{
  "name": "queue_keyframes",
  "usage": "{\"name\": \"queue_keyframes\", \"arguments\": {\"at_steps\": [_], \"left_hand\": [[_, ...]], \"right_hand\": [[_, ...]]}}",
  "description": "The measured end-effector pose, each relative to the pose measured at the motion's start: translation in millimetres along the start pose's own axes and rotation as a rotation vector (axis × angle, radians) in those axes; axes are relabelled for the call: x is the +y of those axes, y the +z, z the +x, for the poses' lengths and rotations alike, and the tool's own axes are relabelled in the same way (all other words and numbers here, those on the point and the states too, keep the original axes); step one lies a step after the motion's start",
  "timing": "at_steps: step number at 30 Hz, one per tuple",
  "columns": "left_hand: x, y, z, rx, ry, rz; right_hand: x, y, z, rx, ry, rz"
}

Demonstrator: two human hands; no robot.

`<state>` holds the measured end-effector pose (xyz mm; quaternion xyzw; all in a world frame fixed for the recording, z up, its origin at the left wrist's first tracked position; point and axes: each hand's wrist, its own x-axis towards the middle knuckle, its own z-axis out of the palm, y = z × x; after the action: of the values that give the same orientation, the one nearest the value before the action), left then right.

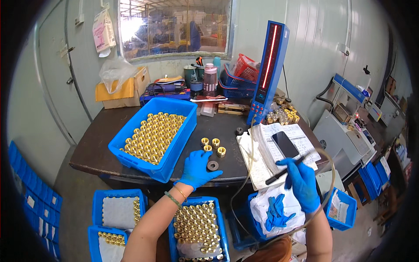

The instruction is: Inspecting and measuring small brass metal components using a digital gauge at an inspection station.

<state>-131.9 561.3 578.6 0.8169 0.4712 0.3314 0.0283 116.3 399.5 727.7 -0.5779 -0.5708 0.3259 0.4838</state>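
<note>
My left hand (197,169), in a blue glove, rests on the dark desk with thumb and fingers apart. A dark steel ring (212,166) lies between its thumb and forefinger; whether they press on it I cannot tell. Just beyond the fingertips stand several brass rings (221,151). My right hand (302,183), also gloved, is closed around a black pen-shaped gauge probe (276,176), held above the notebook's near edge with its tip pointing left. A clear hose (331,174) loops near that hand. The tall blue column gauge (267,72) shows a lit red bar.
A blue crate (175,159) of brass rings stands left on the desk (98,144). A notebook (305,139) carries a phone (285,145). Below are another brass-filled crate (223,227) and a bin with white plastic and a spare blue glove (278,212). Bottles and baskets line the back.
</note>
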Motion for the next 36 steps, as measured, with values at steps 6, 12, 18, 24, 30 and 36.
{"name": "queue_keyframes", "arguments": {"at_steps": [6,12,18,24,30,36], "left_hand": [[6,1,4,-0.117,-0.019,0.031],[-8,-3,-14,0.03,0.011,-0.123],[-24,0,-20,-0.007,-0.02,-0.26],[-37,4,-22,-0.061,-0.039,-0.297],[-35,7,-18,-0.025,-0.009,-0.353],[-36,7,-19,0.028,0.019,-0.333]], "right_hand": [[16,33,64,-0.097,-0.125,0.135],[54,102,108,-0.212,-0.175,0.12],[78,163,140,-0.289,-0.184,-0.025],[80,183,138,-0.372,-0.115,0.012],[97,183,141,-0.329,-0.365,-0.179],[87,184,135,-0.266,-0.313,-0.325]]}}
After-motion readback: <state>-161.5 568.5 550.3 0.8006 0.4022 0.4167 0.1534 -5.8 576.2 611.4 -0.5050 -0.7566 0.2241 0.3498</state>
